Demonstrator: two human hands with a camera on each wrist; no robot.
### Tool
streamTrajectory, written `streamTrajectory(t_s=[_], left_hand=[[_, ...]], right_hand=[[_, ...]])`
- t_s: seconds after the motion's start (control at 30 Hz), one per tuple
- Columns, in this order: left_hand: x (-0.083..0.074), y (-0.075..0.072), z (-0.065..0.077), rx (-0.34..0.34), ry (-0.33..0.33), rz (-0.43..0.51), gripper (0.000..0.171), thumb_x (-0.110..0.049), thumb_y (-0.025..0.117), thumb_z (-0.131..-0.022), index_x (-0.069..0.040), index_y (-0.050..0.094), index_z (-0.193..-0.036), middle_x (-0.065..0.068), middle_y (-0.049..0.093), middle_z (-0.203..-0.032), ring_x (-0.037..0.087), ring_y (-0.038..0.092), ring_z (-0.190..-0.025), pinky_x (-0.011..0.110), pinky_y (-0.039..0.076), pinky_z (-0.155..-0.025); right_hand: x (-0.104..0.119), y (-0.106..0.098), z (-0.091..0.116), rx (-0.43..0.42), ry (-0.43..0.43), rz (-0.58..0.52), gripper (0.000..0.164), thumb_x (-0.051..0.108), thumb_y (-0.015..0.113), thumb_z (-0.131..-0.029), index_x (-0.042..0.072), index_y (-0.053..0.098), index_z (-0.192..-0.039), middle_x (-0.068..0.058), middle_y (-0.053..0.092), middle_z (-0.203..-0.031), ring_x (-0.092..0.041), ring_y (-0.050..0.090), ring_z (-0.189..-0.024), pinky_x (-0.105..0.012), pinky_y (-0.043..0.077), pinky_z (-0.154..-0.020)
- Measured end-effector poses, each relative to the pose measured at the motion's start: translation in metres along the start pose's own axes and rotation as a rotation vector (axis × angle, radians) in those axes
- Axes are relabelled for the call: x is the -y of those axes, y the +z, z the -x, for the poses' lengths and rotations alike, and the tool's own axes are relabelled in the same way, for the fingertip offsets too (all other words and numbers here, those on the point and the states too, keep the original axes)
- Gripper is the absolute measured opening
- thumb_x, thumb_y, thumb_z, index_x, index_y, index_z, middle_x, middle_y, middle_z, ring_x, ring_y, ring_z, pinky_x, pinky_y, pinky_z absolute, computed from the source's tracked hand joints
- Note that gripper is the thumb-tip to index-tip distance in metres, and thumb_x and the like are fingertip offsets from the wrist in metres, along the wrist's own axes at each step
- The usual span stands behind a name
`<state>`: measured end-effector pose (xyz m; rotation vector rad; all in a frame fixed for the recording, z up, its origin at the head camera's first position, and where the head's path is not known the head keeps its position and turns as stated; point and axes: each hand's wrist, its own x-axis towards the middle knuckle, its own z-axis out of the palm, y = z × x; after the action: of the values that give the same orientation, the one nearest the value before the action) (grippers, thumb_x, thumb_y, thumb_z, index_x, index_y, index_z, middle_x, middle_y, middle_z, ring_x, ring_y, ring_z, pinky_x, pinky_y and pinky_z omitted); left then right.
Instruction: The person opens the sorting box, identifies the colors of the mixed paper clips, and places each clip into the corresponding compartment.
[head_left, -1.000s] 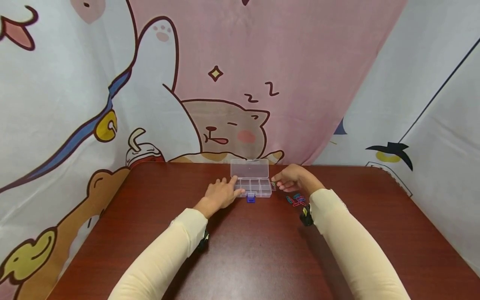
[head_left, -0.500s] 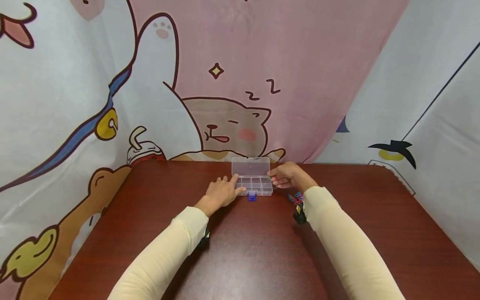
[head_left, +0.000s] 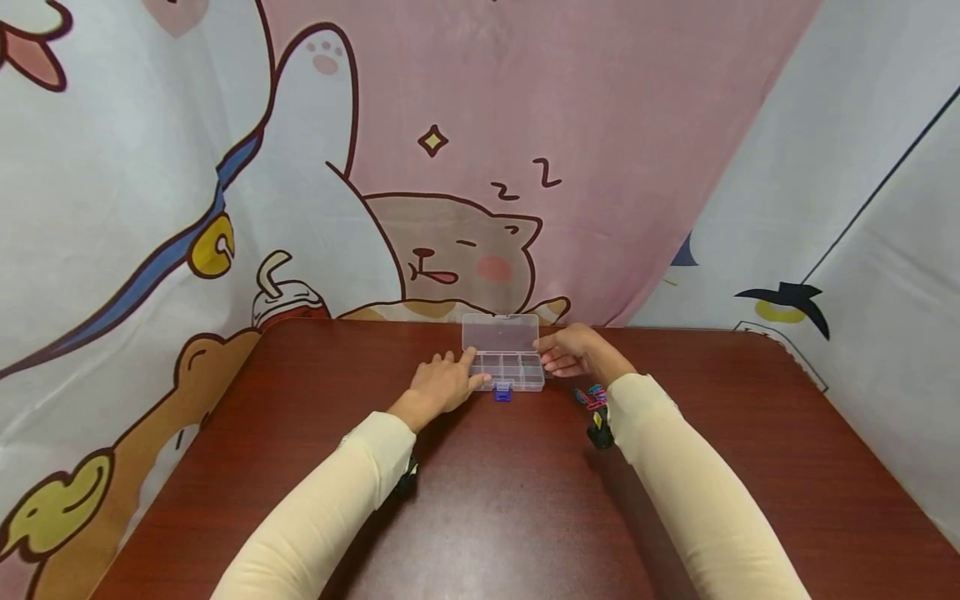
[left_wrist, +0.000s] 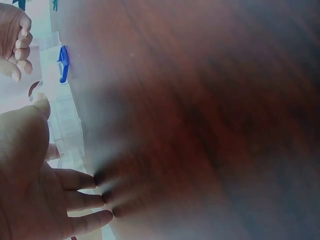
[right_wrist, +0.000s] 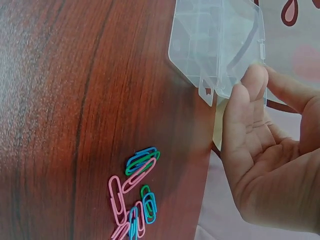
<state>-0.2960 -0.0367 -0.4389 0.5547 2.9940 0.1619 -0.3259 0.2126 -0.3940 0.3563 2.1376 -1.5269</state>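
A clear plastic compartment box (head_left: pixel 510 368) with a blue latch (head_left: pixel 503 393) stands with its lid (head_left: pixel 501 333) raised near the table's back edge. My left hand (head_left: pixel 437 388) rests at its left end, thumb against the front wall and index finger at the back corner. In the left wrist view, the other fingers reach straight out to the tabletop. My right hand (head_left: pixel 576 351) is at the box's right end, beside the lid's lower corner. Its thumb and index finger meet, the rest curled; what lies between their tips is hidden. I see nothing in the compartments.
Pink, blue and green paper clips (right_wrist: pixel 135 195) lie loose on the table beneath my right wrist. A small clear tab (right_wrist: pixel 205 94) sticks out from the box's end. Behind the brown table (head_left: pixel 480 492) hangs a cartoon-printed cloth (head_left: pixel 622 150).
My right hand has moved slightly left, from beside the box to its right end. A green bit near its fingertips earlier is not discernible now. The left hand has stayed in place.
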Motion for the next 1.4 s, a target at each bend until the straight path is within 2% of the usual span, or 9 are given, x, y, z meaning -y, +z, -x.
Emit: streamTrajectory(t_s=[0.87, 1.27, 1.4], left_hand=[[-0.004, -0.003, 0.002, -0.003, 0.013, 0.009, 0.071, -0.062, 0.033, -0.098, -0.019, 0.028, -0.154, 0.022, 0.044, -0.147, 0.042, 0.041, -0.135, 0.055, 0.039, -0.102], [-0.001, -0.001, 0.002, 0.010, 0.002, 0.020, 0.071, -0.063, 0.032, -0.098, -0.020, 0.026, -0.155, 0.021, 0.041, -0.149, 0.042, 0.039, -0.136, 0.055, 0.037, -0.105], [-0.001, -0.001, 0.003, 0.008, 0.014, 0.022, 0.071, -0.062, 0.033, -0.099, -0.018, 0.027, -0.154, 0.022, 0.043, -0.147, 0.042, 0.041, -0.135, 0.055, 0.038, -0.104]], right_hand=[[-0.002, 0.000, 0.007, 0.008, 0.014, 0.022, 0.036, 0.022, 0.063, -0.095, -0.004, 0.059, -0.119, 0.002, 0.067, -0.065, -0.008, 0.064, -0.055, -0.027, 0.055, -0.060], [-0.006, -0.015, 0.023, -0.030, -0.004, 0.136, 0.033, 0.023, 0.067, -0.092, -0.006, 0.065, -0.108, -0.001, 0.066, -0.065, -0.010, 0.063, -0.056, -0.033, 0.057, -0.068], [-0.013, -0.023, 0.028, -0.064, -0.015, 0.225, 0.036, 0.024, 0.067, -0.091, -0.008, 0.066, -0.106, -0.001, 0.066, -0.064, -0.010, 0.062, -0.055, -0.035, 0.057, -0.069]])
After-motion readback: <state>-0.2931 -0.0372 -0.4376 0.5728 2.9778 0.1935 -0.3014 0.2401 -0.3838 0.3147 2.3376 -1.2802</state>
